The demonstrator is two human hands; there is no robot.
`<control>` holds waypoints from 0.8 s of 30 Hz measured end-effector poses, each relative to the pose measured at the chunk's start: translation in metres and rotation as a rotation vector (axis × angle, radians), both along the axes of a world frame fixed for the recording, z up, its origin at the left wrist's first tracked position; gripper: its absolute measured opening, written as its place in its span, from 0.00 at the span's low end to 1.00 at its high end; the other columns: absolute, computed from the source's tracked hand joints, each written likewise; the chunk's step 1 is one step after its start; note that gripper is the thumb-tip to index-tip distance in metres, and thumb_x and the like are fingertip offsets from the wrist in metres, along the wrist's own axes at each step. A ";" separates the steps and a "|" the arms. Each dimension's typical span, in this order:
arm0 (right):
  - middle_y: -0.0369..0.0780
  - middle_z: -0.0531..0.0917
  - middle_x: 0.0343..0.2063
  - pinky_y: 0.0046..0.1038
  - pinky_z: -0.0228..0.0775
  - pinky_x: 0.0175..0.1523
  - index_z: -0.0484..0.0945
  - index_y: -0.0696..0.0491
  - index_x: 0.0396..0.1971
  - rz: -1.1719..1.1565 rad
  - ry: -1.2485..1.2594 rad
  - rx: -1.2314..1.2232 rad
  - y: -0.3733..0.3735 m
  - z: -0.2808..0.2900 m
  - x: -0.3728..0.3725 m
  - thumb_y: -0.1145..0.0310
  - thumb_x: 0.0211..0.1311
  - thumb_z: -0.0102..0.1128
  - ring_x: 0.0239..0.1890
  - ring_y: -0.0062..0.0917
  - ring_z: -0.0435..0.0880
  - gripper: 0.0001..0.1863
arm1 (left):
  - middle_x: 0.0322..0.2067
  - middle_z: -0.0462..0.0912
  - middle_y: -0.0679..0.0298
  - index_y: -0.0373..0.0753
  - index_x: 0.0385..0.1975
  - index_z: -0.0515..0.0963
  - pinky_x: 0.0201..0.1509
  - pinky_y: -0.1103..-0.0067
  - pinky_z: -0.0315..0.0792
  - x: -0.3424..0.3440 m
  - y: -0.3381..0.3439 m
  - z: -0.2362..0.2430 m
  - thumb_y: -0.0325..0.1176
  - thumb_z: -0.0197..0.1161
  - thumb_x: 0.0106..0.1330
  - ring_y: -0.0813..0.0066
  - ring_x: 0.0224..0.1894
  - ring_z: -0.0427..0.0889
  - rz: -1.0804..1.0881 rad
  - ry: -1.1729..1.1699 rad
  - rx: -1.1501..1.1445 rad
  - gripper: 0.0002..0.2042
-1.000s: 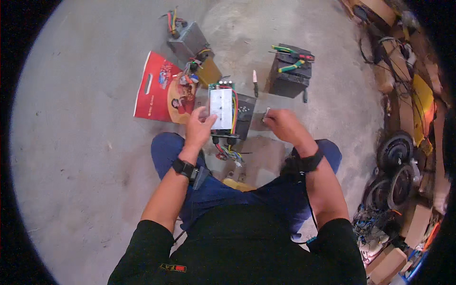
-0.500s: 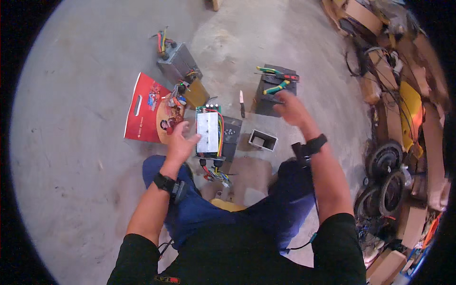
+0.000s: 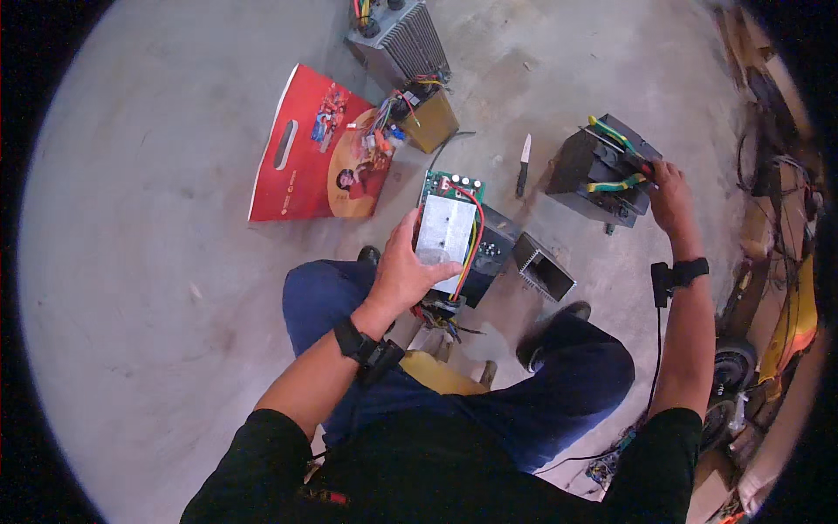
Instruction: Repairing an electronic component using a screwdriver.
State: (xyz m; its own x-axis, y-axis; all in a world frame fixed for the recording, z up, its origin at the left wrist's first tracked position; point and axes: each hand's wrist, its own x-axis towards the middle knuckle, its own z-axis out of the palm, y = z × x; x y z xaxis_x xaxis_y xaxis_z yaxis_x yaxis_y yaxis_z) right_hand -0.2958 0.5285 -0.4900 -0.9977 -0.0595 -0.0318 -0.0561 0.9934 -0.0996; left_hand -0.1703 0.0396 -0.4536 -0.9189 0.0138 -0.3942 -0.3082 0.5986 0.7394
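My left hand [image 3: 403,266] grips a circuit board with a silver plate [image 3: 447,227] and coloured wires, over a dark box [image 3: 493,236]. At the right, my right hand [image 3: 671,196] has its fingers closed on a red-and-black handled tool [image 3: 646,168] on top of a black box [image 3: 580,166], beside green-and-yellow handled tools [image 3: 611,185]. Between the board and that box lie a knife [image 3: 522,175] with a black handle and, below it, a hollow metal housing [image 3: 546,266].
A red printed bag [image 3: 297,183] lies at the left. Behind the board stand a yellowish wired unit [image 3: 432,122] and a finned metal unit [image 3: 406,44]. Cardboard [image 3: 777,227], cables, black wheels [image 3: 731,367] and other clutter line the right edge.
My right hand has left the hollow metal housing on the floor and moved onto the tools atop the black box. My left hand has closed around the board. The view has shifted.
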 end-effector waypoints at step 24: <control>0.38 0.82 0.39 0.31 0.74 0.52 0.78 0.58 0.56 -0.266 -0.015 -0.799 -0.039 0.138 0.166 0.69 0.67 0.64 0.42 0.25 0.81 0.19 | 0.63 0.70 0.41 0.31 0.70 0.57 0.69 0.58 0.68 0.012 0.031 -0.046 0.52 0.86 0.40 0.42 0.67 0.70 -0.006 0.174 -0.267 0.59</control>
